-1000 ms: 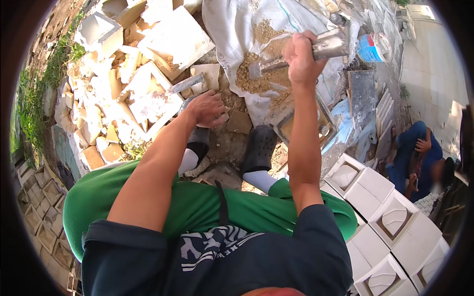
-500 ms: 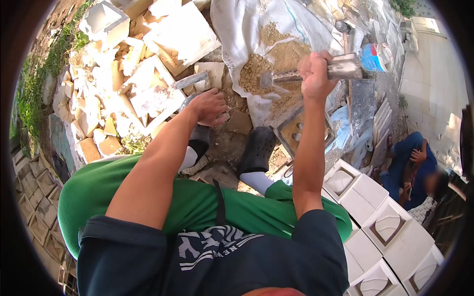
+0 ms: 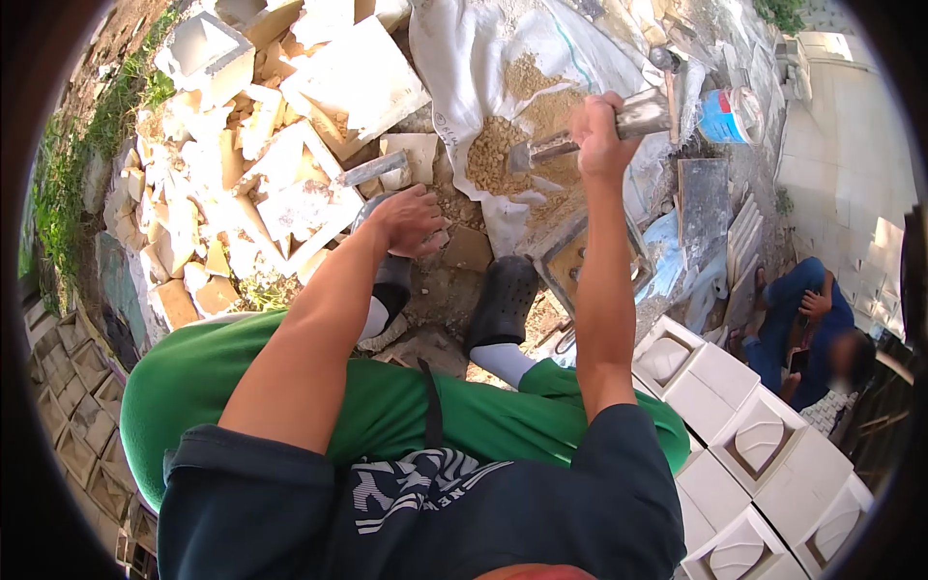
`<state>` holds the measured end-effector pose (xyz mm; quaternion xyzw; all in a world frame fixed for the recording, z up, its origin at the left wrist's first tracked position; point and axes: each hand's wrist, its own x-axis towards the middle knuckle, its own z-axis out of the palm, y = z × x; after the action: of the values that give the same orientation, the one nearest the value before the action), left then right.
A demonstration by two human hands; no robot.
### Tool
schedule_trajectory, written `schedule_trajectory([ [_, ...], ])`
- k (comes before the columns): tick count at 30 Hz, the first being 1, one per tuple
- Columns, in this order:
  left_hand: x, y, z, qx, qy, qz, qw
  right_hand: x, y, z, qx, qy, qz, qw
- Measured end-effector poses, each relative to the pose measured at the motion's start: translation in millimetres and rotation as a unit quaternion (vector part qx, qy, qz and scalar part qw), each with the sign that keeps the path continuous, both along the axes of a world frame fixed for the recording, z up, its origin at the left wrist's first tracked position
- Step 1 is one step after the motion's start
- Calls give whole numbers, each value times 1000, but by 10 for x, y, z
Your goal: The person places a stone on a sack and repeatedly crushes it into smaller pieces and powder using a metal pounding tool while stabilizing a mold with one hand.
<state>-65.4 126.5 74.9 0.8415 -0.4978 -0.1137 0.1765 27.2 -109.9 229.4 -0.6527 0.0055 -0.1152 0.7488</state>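
Note:
My right hand (image 3: 601, 140) is closed around a long worn tool with a broad greyish wooden end (image 3: 646, 113) and a narrower metal end (image 3: 522, 157). The metal end is over the heap of sandy crumbs (image 3: 501, 153) on the white woven sack (image 3: 459, 58). My left hand (image 3: 410, 222) hangs above my shoe, its fingers loosely bent and apart. It seems to hold nothing, though the palm is hidden. Just beyond it a grey bar (image 3: 372, 167) lies on broken pale pieces.
Broken pale blocks (image 3: 358, 82) pile up at the left. A dirty mould-like frame (image 3: 561, 261) lies near my right shoe (image 3: 503, 302). Farther right are a bucket (image 3: 720, 118), a round-headed hammer (image 3: 663, 60), pale relief blocks (image 3: 706, 396) and a seated person (image 3: 812, 329).
My right hand has shifted slightly up and left with the tool. The tool's broad end is tilted higher, and the hammer behind it shows more. My left hand has moved slightly downward.

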Motion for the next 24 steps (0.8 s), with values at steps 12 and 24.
schedule_trajectory([
  [12,-15,-15,52,17,17,-5,1000,155,-160,-484,77,-34,-100,991],
  [24,5,-28,23,-5,34,4,999,75,-61,44,90,-98,-86,987],
])
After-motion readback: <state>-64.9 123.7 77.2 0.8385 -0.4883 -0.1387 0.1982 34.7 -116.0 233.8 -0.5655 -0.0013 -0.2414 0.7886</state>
